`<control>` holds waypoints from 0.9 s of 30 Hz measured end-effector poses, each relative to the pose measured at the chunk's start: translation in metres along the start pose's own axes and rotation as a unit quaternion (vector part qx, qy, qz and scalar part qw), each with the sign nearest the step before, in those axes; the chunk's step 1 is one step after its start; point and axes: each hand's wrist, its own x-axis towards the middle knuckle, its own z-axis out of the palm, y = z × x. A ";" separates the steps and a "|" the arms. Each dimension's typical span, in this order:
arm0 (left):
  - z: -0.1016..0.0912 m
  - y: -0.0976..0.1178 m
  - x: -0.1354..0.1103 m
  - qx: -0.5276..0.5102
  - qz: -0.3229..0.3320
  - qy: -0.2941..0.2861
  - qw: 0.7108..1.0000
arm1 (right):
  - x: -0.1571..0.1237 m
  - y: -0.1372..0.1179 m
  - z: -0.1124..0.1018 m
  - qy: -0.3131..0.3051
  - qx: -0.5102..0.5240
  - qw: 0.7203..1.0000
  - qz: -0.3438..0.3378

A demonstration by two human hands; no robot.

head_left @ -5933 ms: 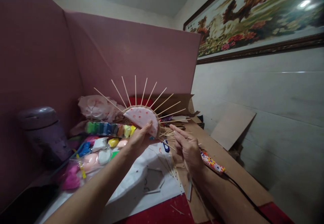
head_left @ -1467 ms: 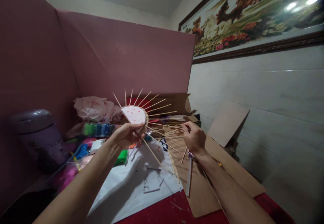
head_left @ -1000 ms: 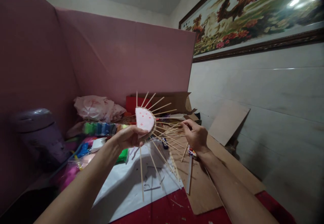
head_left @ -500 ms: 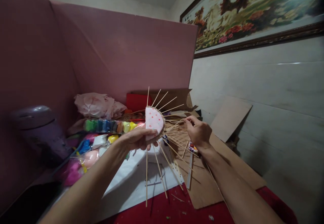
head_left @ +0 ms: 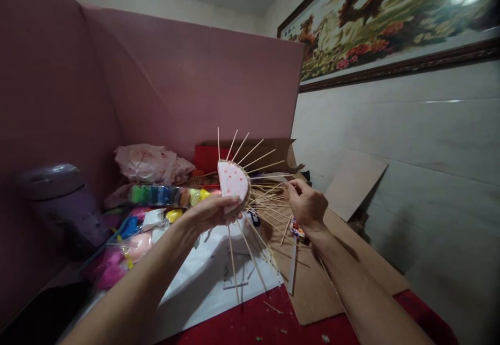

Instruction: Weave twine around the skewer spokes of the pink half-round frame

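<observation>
My left hand [head_left: 211, 213] grips the lower edge of a half-round piece [head_left: 234, 181] covered in pale pink cloth with red dots, thumb on its face. Thin wooden sticks [head_left: 255, 145] fan out from its curved edge, upward, to the right and downward. Over the cardboard, my right hand [head_left: 307, 203] is closed in a pinch at the outer end of a thin wooden stick [head_left: 269, 186] to the right of the half-round piece. Several more loose-looking sticks cross just below; which of them are attached I cannot tell.
A cardboard sheet [head_left: 316, 293] and white paper [head_left: 195, 288] lie on a red cloth [head_left: 250, 329]. A craft knife-like strip [head_left: 292, 267] rests on the cardboard. Coloured clay packs [head_left: 156, 195] and bags fill the left, beside a purple tumbler [head_left: 62, 209]. A board [head_left: 353, 183] leans against the wall.
My left hand has tilted the half-round piece, so its upper sticks lean further left and the lower ones swing right. My right hand stays nearly in place.
</observation>
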 end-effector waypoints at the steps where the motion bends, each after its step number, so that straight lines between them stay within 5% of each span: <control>1: 0.000 0.000 0.000 -0.002 0.003 0.001 1.000 | 0.000 0.000 0.000 0.002 0.004 1.000 -0.002; 13: -0.005 0.011 -0.001 -0.023 0.109 0.113 0.987 | -0.003 0.002 0.007 -0.069 0.073 0.995 -0.003; 20: 0.000 0.034 -0.024 0.097 0.152 0.111 0.977 | 0.004 0.005 0.020 -0.186 0.259 0.948 0.010; 27: 0.011 0.038 -0.031 0.189 0.100 0.121 0.969 | 0.016 -0.020 -0.002 -0.170 0.258 0.951 -0.029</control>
